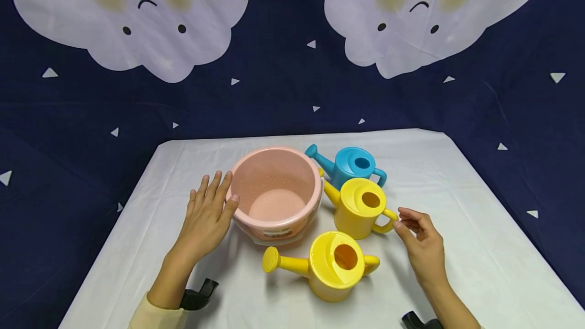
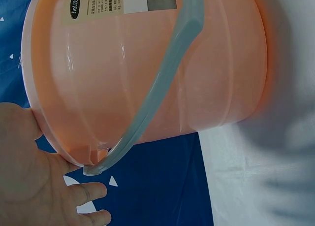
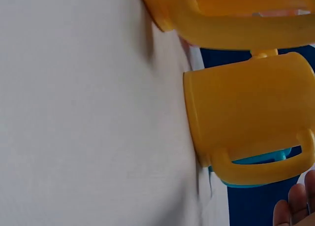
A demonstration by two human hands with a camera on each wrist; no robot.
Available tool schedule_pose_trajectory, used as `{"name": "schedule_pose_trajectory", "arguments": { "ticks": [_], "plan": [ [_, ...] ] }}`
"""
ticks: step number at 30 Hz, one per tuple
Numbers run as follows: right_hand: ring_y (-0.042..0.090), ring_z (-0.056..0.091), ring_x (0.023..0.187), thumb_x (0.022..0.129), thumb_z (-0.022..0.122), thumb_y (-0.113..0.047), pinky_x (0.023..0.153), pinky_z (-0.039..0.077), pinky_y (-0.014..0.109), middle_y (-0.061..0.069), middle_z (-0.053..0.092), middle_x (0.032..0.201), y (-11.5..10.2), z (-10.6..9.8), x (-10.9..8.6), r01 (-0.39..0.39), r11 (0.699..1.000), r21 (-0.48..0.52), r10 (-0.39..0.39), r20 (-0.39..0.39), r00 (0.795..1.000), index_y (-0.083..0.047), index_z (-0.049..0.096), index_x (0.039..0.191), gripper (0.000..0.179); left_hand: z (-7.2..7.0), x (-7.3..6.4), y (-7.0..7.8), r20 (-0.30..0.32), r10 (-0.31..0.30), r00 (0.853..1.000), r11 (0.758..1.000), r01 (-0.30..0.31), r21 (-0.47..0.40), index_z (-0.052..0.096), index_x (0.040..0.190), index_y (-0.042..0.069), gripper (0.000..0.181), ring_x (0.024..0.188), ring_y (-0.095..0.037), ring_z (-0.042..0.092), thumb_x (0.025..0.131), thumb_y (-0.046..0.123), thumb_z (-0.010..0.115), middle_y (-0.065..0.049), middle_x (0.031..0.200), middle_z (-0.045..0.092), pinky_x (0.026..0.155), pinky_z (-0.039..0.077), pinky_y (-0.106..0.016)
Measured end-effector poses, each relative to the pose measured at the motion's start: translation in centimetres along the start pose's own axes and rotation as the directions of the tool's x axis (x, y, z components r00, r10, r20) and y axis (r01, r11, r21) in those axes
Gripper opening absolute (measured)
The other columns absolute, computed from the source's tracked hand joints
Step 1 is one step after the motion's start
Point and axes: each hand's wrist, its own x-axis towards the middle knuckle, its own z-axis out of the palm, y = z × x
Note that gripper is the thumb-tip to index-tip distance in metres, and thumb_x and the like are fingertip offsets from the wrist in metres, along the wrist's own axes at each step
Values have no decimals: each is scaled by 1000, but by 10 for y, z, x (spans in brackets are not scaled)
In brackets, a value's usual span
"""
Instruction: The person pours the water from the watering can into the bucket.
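In the head view, my left hand (image 1: 203, 225) lies flat with fingers stretched, touching the left rim of a pink bucket (image 1: 274, 179). Its grey handle (image 2: 152, 100) hangs down the side in the left wrist view. My right hand (image 1: 422, 242) has loosely bent fingers, with thumb and forefinger close beside the handle of the middle yellow watering can (image 1: 354, 207); whether they touch it is unclear. Nearer the front stands another yellow watering can (image 1: 333, 278), its spout pointing left. Behind the middle one is a blue watering can (image 1: 351, 164), partly covered by it.
A white cloth (image 1: 475, 268) covers the table under everything. Beyond the table hangs a dark blue backdrop (image 1: 274, 110) with clouds and small triangles. The bucket's right side sits close to the spouts of the middle yellow and blue cans.
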Motion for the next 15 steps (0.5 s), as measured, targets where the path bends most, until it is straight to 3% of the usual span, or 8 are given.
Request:
{"name": "schedule_pose_trajectory", "arguments": {
  "ticks": [6, 15],
  "plan": [
    [7, 55, 96, 85, 64, 4, 82, 44, 12, -6, 61, 106, 6, 3, 4, -51, 998, -46, 52, 25, 998, 9, 56, 120, 36, 0, 0, 0, 0, -1, 1000, 1000, 1, 1, 15, 153, 21, 60, 148, -35, -2, 101, 50, 24, -14, 159, 12, 114, -1, -64],
    [5, 55, 90, 87, 66, -5, 76, 46, 11, -11, 61, 101, 12, 8, 6, -147, 985, -86, 151, 43, 988, 1, 59, 121, 36, 0, 0, 0, -4, 1, 1000, 1000, -1, 6, 15, 153, 21, 60, 148, -35, -1, 101, 50, 24, -14, 159, 13, 113, 0, -64]
  ]
}}
